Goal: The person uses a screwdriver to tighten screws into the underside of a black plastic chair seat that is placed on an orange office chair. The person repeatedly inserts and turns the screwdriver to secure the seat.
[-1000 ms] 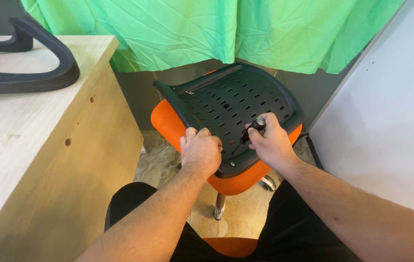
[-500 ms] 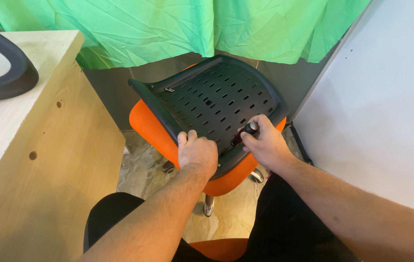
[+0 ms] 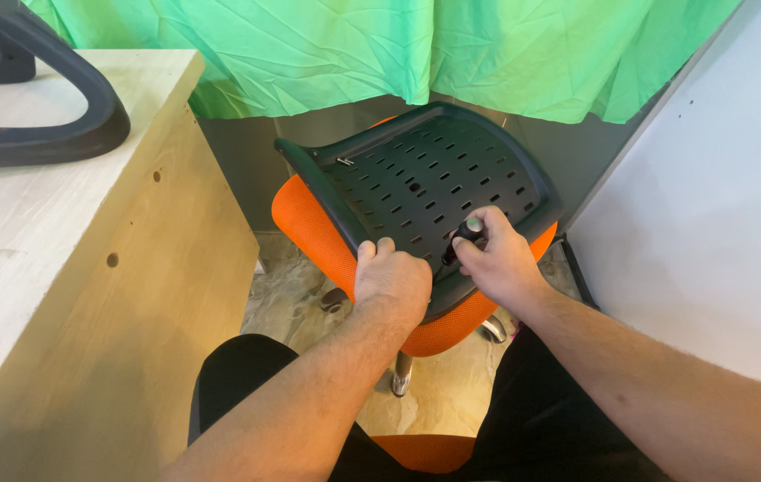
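A black slotted plastic chair panel (image 3: 425, 178) lies tilted on top of an orange mesh seat cushion (image 3: 309, 223). My left hand (image 3: 391, 281) grips the panel's near edge, fingers curled over the rim. My right hand (image 3: 496, 259) is closed around a small black round knob (image 3: 471, 230) that stands on the panel near its front right part. A small metal screw shows near the panel's upper left corner (image 3: 345, 162).
A pale wooden desk (image 3: 50, 268) stands at the left, with a black curved chair armrest (image 3: 41, 134) lying on it. Green cloth (image 3: 398, 45) hangs behind. A white board (image 3: 719, 223) leans at the right. Chrome chair legs (image 3: 403, 375) stand on the stone floor.
My left hand stays on the panel's near edge. My right hand keeps its grip on the knob, its fingers slightly turned. The view has shifted a little.
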